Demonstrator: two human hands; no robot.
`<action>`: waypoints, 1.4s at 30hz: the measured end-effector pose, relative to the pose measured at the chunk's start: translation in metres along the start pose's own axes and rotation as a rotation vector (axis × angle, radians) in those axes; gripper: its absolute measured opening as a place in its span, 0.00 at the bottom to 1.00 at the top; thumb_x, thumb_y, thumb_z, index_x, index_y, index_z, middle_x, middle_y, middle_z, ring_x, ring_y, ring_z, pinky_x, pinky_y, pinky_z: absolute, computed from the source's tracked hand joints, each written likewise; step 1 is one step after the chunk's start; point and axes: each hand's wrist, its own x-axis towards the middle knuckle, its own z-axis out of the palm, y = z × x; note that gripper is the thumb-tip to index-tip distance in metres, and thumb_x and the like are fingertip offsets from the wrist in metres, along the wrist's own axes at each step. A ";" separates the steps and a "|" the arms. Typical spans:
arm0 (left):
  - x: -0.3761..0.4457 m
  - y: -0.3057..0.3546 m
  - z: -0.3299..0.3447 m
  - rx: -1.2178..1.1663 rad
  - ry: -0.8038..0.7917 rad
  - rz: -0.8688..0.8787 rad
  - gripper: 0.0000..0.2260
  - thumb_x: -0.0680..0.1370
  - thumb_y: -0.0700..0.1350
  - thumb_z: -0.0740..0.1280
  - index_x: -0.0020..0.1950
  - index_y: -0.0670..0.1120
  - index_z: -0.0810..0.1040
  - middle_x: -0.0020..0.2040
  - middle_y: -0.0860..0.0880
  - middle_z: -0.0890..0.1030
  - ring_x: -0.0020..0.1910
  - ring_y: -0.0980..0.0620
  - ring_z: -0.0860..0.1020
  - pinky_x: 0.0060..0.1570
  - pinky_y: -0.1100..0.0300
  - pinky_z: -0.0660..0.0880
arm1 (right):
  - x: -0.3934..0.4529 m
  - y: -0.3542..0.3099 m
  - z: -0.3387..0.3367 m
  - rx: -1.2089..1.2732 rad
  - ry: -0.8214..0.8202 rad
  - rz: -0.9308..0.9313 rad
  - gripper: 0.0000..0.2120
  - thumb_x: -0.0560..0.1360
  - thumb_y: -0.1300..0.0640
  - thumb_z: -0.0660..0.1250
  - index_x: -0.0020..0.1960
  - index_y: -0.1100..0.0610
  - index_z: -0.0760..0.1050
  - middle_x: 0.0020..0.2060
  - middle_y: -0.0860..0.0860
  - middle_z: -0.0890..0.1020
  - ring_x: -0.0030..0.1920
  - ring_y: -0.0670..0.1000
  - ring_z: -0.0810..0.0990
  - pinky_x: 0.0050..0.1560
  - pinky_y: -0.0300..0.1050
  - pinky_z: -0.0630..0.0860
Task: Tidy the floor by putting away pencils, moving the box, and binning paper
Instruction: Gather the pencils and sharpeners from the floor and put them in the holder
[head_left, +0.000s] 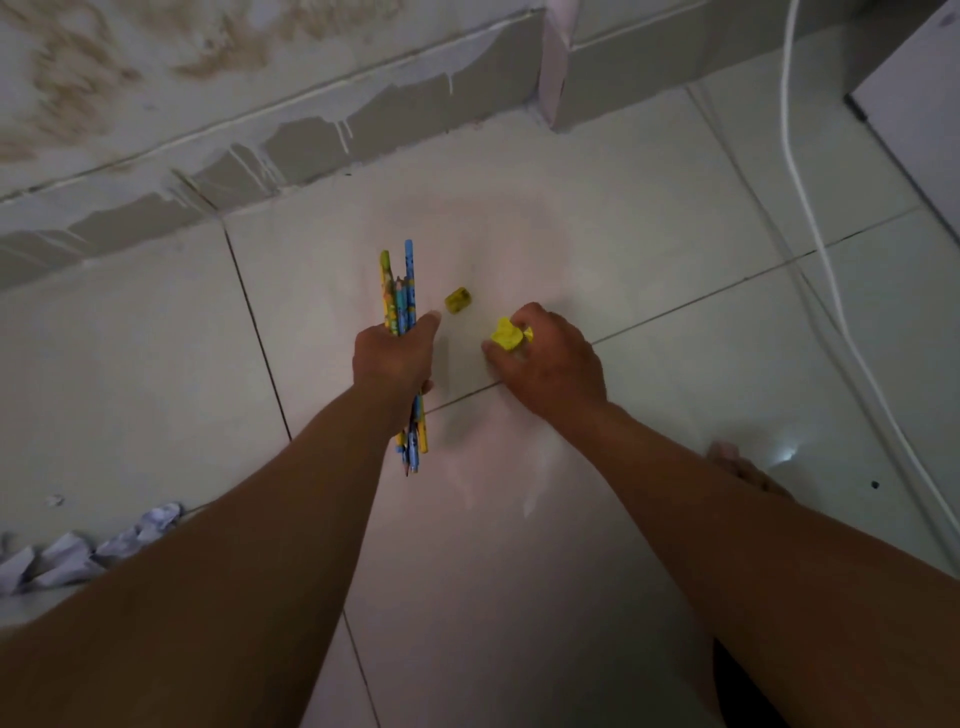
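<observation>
Tiled floor (649, 249) lies under both hands. Crumpled white paper (78, 556) sits far behind the left hand (392, 358), which clenches a pencil bundle (400, 296). Right hand (550, 358) grips a yellow scrap (508, 335); between the hands, slightly ahead, a small yellow block (458, 300).

Left hand (392, 358) fisted, right hand (553, 364) curled down, both arms outstretched
</observation>
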 end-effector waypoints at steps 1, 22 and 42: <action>0.000 0.000 0.000 -0.004 0.001 -0.005 0.15 0.72 0.56 0.73 0.41 0.45 0.76 0.33 0.46 0.76 0.27 0.50 0.73 0.31 0.59 0.74 | 0.000 -0.004 -0.002 0.145 0.022 0.079 0.15 0.69 0.40 0.68 0.46 0.51 0.74 0.42 0.49 0.82 0.44 0.55 0.79 0.44 0.45 0.72; 0.008 0.003 -0.021 -0.052 0.082 -0.026 0.15 0.72 0.57 0.73 0.42 0.45 0.77 0.33 0.47 0.76 0.27 0.51 0.73 0.29 0.61 0.73 | 0.035 -0.042 0.005 -0.051 -0.155 -0.151 0.18 0.75 0.41 0.63 0.66 0.37 0.71 0.58 0.53 0.82 0.57 0.60 0.79 0.55 0.49 0.74; -0.099 0.098 -0.024 -0.064 0.052 0.062 0.12 0.74 0.47 0.68 0.34 0.46 0.71 0.28 0.47 0.69 0.22 0.52 0.66 0.23 0.61 0.67 | -0.012 -0.094 -0.100 0.403 -0.077 0.034 0.11 0.80 0.47 0.62 0.55 0.53 0.75 0.40 0.45 0.78 0.37 0.43 0.75 0.31 0.24 0.65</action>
